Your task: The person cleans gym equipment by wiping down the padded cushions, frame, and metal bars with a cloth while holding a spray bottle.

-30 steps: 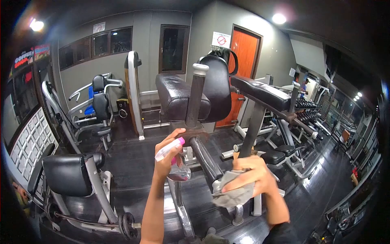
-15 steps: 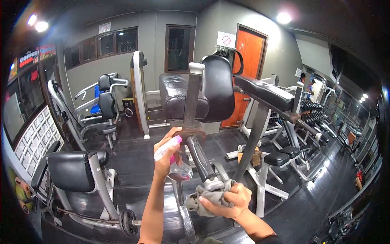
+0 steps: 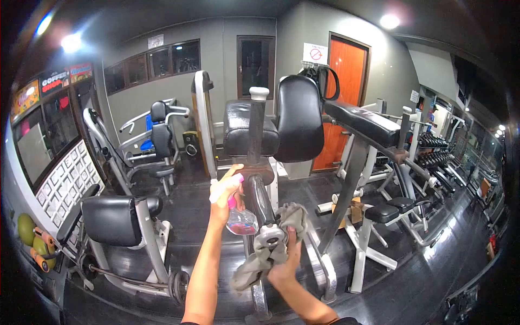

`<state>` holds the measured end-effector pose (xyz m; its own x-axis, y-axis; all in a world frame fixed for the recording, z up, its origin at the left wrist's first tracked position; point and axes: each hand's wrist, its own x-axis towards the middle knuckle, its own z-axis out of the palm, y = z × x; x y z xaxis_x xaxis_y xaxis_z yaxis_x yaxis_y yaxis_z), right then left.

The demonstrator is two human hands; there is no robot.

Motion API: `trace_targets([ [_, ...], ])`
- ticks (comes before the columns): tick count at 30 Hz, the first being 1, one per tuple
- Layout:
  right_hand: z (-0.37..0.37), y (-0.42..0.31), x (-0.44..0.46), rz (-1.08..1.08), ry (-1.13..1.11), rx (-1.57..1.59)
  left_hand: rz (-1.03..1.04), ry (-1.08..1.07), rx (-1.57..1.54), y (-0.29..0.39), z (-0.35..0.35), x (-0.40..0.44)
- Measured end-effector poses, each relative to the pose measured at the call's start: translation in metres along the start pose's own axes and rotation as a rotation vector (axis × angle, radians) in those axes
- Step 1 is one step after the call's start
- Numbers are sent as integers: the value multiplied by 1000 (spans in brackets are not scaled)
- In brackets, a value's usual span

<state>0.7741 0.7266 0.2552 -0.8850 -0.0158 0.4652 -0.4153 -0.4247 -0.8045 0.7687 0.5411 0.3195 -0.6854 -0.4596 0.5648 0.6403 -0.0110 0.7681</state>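
My left hand (image 3: 226, 196) is closed round a clear spray bottle (image 3: 242, 222) with a pink-and-white spray head. Its fingertips reach up near the metal bracket below the padded part of a gym machine. In my right hand (image 3: 286, 261) is a grey cloth (image 3: 254, 269), draped round the lower end of the machine's dark metal bar (image 3: 262, 201). The thumb presses the cloth on the bar's right side; the other fingers are partly hidden. A round silver end cap (image 3: 269, 236) shows between the cloth's folds.
Black pads (image 3: 299, 119) and an upright post rise ahead. To the left stands a black-padded seat machine (image 3: 112, 221) with a low plate-loaded bar. At right are a bench (image 3: 382, 213) and a dumbbell rack (image 3: 433, 149). An orange door (image 3: 346, 81) is behind.
My right hand has turned and shifted left, and the cloth now spreads to both sides of the bar end. My left hand keeps the spray bottle. The view has swung slightly left.
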Motion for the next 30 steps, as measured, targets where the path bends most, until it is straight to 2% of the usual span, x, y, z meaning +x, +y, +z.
trace_targets([
  [1, 26, -25, -8, 516, 207, 562, -18, 21, 8, 3, 1, 1],
  [2, 27, -35, -11, 522, 198, 572, -8, 7, 7, 8, 4, 1],
  [4, 27, -49, -15, 796, -21, 865, -11, -13, 35, 8, 0, 3],
  [5, 26, -54, -17, 799, -27, 872, -26, -10, 55, 9, -1, 3],
  [7, 22, -59, -23, 813, -184, 968, -26, 0, 50, 10, -2, 3],
  [9, 19, -60, -28, 843, -169, 961, -32, 5, 35, 9, -1, 4],
  [11, 12, -66, -35, 964, -249, 931, 3, 13, 51, 6, -2, 5],
  [12, 9, -71, -37, 1017, -312, 1018, -5, 11, 25, 4, -3, 5],
  [15, -7, -69, -37, 1068, -344, 888, -19, 26, 56, 7, 1, 3],
  [16, -24, -26, -42, 1039, -460, 1004, -30, 35, 76, 7, 2, 3],
  [17, -25, -32, -40, 1030, -456, 1007, -29, 25, 75, 8, 3, 1],
  [19, -24, -49, -34, 1010, -267, 487, 18, 40, 120, 8, 7, -2],
  [21, -31, -42, -31, 904, -247, 546, -6, 44, 93, 13, 13, -7],
  [24, -33, -34, -21, 746, -283, 437, -20, 53, 160, 21, 15, -20],
  [27, -33, -20, -16, 697, -278, 340, -3, 26, 191, 29, 3, -41],
  [29, -41, -2, -16, 703, -305, 392, 54, -46, 269, 31, -4, -58],
  [30, -38, -1, -18, 697, -211, 393, -13, -57, 171, 31, -5, -68],
])
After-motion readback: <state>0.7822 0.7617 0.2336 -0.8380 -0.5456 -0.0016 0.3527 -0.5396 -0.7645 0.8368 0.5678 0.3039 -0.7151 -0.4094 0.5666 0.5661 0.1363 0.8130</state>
